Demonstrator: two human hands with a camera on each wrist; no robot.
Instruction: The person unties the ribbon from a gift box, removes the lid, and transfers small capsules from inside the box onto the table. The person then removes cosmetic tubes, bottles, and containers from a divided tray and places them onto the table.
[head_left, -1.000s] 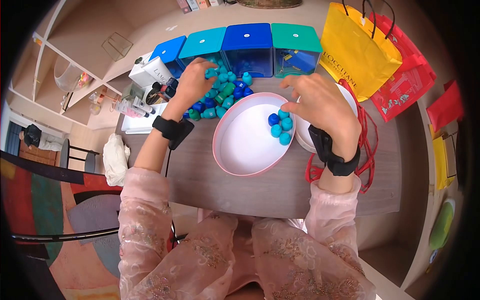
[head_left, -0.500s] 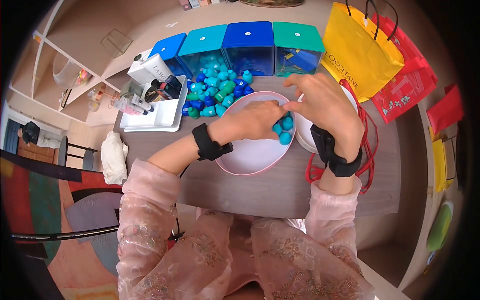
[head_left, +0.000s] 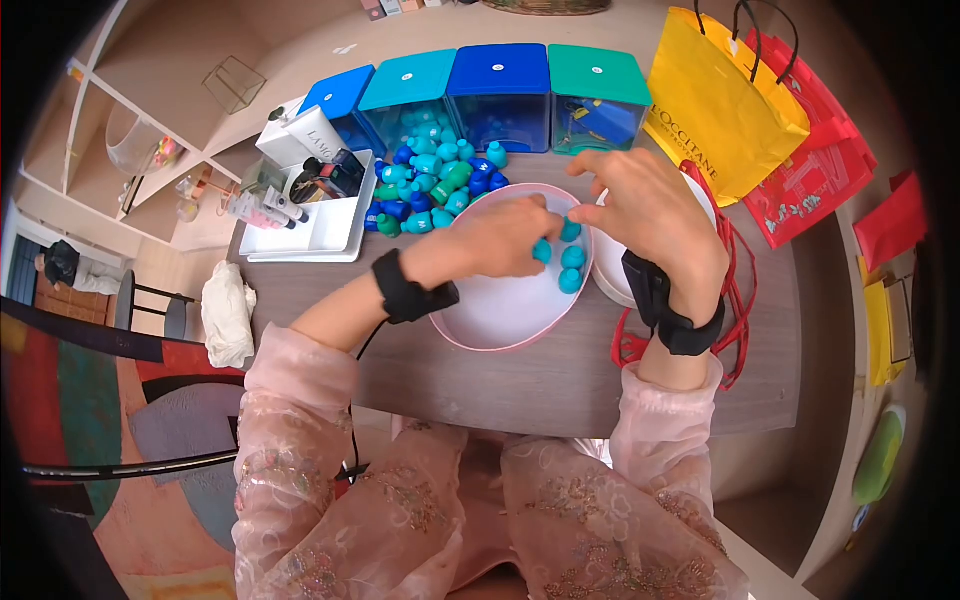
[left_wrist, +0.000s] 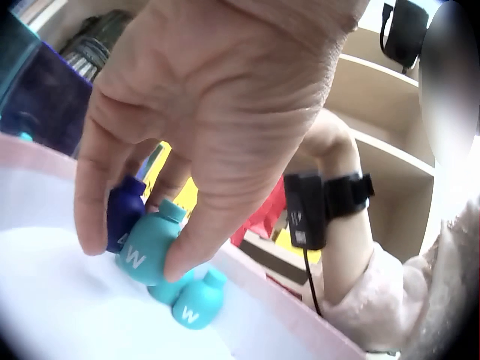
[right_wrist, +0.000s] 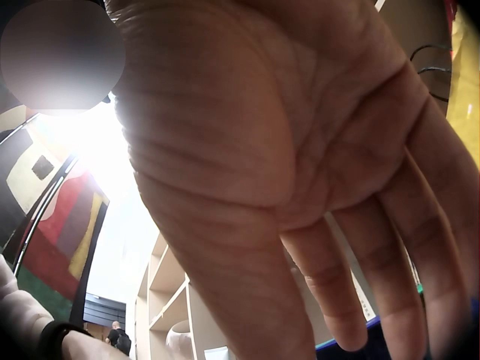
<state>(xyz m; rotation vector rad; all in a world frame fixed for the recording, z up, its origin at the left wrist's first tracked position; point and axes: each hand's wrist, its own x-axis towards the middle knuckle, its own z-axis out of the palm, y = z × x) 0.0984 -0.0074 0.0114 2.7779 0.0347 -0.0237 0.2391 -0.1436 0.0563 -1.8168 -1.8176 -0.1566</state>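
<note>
Right now her left hand [left_wrist: 217,112] pinches a teal bottle [left_wrist: 146,247] inside the pink oval box [head_left: 440,310], near its far-right rim; the right hand [head_left: 650,205] hovers with relaxed, spread fingers. Set down carelessly, it could topple the neighbouring bottles [head_left: 571,268].

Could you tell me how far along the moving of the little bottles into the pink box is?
Early on. A few teal bottles already lie in the pink box. The left hand holds another teal bottle in a finger grip just above the box floor; the right hand hovers open beside it. A much larger pile of bottles waits by the storage bins.
</note>
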